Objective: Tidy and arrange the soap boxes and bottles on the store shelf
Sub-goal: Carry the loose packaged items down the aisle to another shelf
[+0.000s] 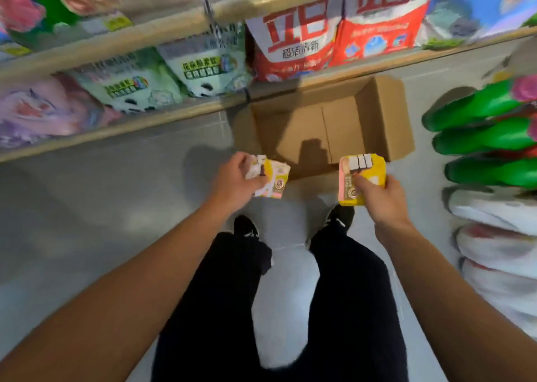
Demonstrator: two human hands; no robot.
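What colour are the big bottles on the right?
Green bottles, seen best in the head view.

One head-worn wide-angle view looks steeply down — hands close below, floor (87, 207) beyond.

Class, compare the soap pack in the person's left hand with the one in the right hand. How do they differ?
The left hand grips a soap pack that looks crumpled and smaller in view; the right hand holds a larger-looking pack that is flat and neat. Both are yellow with pink, held above the floor near the open cardboard box.
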